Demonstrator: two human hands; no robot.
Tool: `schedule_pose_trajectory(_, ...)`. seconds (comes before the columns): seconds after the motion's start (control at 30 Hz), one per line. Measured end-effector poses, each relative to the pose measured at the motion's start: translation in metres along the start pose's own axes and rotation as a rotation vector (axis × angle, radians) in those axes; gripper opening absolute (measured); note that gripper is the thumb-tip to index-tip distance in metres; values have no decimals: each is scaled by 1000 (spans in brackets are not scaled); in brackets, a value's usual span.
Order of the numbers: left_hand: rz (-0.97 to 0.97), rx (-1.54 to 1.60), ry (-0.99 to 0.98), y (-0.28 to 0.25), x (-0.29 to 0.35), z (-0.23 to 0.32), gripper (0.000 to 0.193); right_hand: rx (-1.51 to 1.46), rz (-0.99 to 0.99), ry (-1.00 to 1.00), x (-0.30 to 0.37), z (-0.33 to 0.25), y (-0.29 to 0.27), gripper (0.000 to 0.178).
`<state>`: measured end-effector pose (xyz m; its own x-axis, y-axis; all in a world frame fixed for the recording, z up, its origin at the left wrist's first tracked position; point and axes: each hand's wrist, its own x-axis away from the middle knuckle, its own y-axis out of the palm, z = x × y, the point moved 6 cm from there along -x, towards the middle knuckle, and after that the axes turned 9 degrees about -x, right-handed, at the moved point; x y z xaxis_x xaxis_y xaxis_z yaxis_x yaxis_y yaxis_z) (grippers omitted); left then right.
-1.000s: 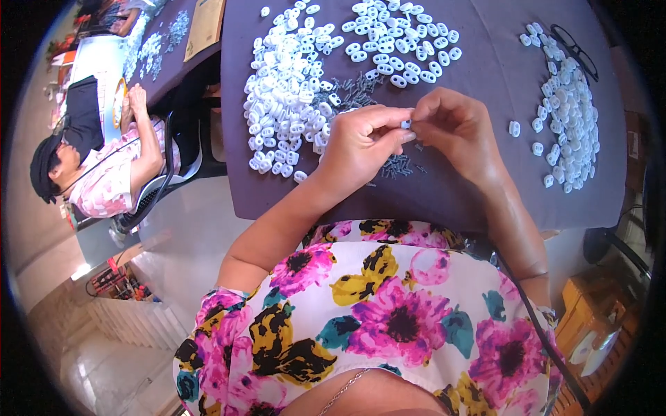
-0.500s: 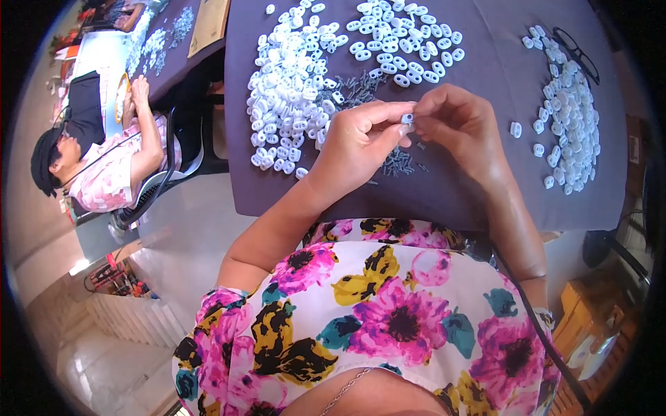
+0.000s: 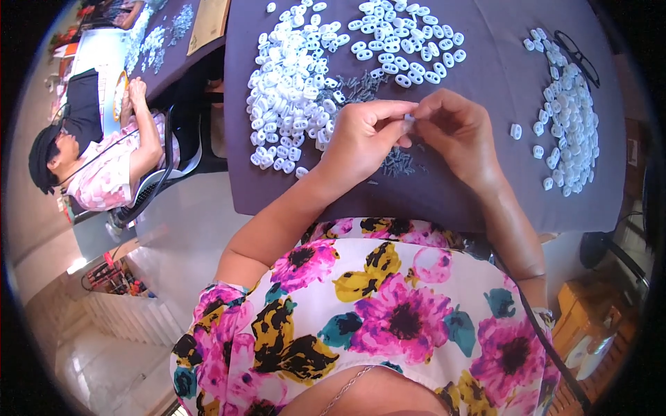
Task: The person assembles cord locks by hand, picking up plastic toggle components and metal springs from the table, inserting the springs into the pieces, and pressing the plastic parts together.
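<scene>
Beyond our fingertips lie heaps of white plastic pieces point(image 3: 291, 90) and small dark screws point(image 3: 397, 163) just below, while our left hand point(image 3: 361, 139) and right hand point(image 3: 454, 132) pinch one small white piece point(image 3: 408, 119) between them.

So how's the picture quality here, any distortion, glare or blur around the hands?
Head view: strong fisheye, the dark table edge bows and black corners ring the frame. Light is bright and even; the floor at the left is washed out. The left hand and right hand are sharp, but the small white piece pinched between them is too tiny to make out.
</scene>
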<state>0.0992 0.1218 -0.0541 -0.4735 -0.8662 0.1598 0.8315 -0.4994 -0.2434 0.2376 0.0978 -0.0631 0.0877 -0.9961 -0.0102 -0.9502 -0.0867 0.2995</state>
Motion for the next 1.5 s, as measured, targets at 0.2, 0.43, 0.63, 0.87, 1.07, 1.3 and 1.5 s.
schedule_pose_trajectory(0.2,13,-180,61,0,-5,7,23,81,52,-68,2,-4,-1,15)
schedule_pose_trajectory(0.43,31,-148,-4,1,-3,0,23,72,51,-36,0,4,-4,14)
schedule_pose_trajectory(0.63,5,-92,-14,6,-10,0,22,156,63,-56,-1,0,-5,13)
schedule_pose_trajectory(0.87,-46,-79,-7,-8,-13,8,31,-82,0,21,-4,-4,-9,17)
schedule_pose_trajectory(1.07,-75,-36,-51,-8,-9,11,47,7,27,152,-3,-9,-16,19)
schedule_pose_trajectory(1.3,-158,-52,-60,0,-2,19,52,13,-47,-47,-1,-11,-3,9)
schedule_pose_trajectory(1.5,-155,-121,4,-8,-4,23,53,99,-148,7,-2,-14,1,6)
